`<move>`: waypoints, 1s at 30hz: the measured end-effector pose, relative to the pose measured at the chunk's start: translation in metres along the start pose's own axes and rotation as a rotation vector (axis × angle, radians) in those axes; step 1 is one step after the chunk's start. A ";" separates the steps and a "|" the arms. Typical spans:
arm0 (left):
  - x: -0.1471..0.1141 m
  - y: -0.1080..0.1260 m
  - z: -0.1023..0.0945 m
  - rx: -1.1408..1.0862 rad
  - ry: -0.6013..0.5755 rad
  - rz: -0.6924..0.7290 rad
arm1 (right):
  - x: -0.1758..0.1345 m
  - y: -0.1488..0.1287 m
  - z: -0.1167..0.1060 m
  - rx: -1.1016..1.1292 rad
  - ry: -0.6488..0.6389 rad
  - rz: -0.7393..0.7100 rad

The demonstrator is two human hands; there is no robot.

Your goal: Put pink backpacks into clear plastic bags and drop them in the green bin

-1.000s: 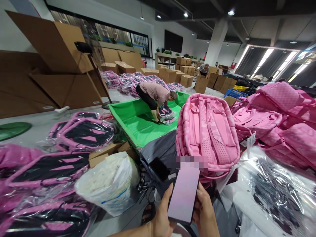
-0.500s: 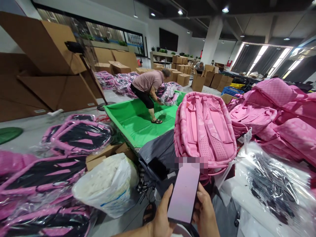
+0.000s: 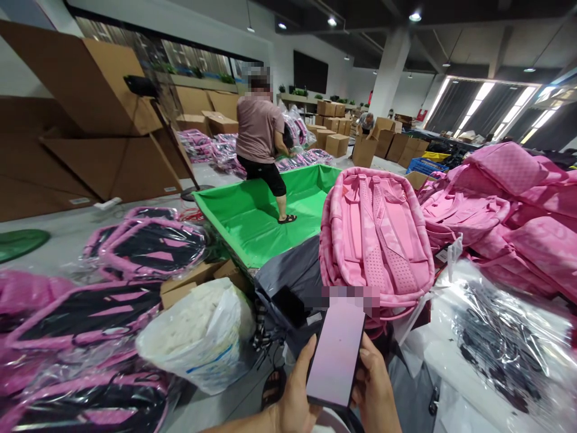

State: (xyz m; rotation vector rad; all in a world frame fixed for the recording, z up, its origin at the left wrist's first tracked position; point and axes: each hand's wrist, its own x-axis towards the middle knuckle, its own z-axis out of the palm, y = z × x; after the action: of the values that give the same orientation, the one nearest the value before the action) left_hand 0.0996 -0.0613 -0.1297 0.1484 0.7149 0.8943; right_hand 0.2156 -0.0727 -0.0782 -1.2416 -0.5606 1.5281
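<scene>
A smartphone (image 3: pixel 337 355) with a pale pink screen is held upright between my two hands, its top edge blurred out. My left hand (image 3: pixel 297 385) grips its left side, thumb along the edge. On the other side my right hand (image 3: pixel 373 382) closes round the lower right edge, with some fingers hidden behind the phone. Just beyond the phone stands a pink backpack (image 3: pixel 377 234), its straps facing me, on top of other pink bags. A dark flat object (image 3: pixel 290 305) lies on grey cloth (image 3: pixel 288 270) left of the backpack.
A white sack (image 3: pixel 198 337) and plastic-wrapped pink-and-black bags (image 3: pixel 90 313) are on the left. More pink backpacks (image 3: pixel 518 204) and clear plastic bags (image 3: pixel 500 337) fill the right. Behind, a person (image 3: pixel 261 132) stands in a green-lined tray (image 3: pixel 234 234). Cardboard boxes (image 3: pixel 112 168) stand at left.
The person in the green tray has straightened up from bending, lifting plastic-wrapped bags. My hands keep the same hold on the phone, and the view has shifted slightly.
</scene>
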 end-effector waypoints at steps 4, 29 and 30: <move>-0.002 0.001 0.001 0.051 0.033 -0.003 | 0.002 0.001 -0.001 -0.012 -0.064 -0.011; -0.009 0.010 0.008 0.058 -0.097 -0.009 | -0.004 -0.010 0.011 -0.039 0.017 -0.014; -0.009 0.009 0.008 0.050 -0.070 -0.008 | -0.004 -0.010 0.012 -0.042 0.017 -0.012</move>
State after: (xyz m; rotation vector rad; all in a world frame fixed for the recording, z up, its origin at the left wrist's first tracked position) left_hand 0.0949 -0.0609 -0.1153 0.2199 0.6726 0.8596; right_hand 0.2092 -0.0697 -0.0637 -1.2801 -0.5901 1.5011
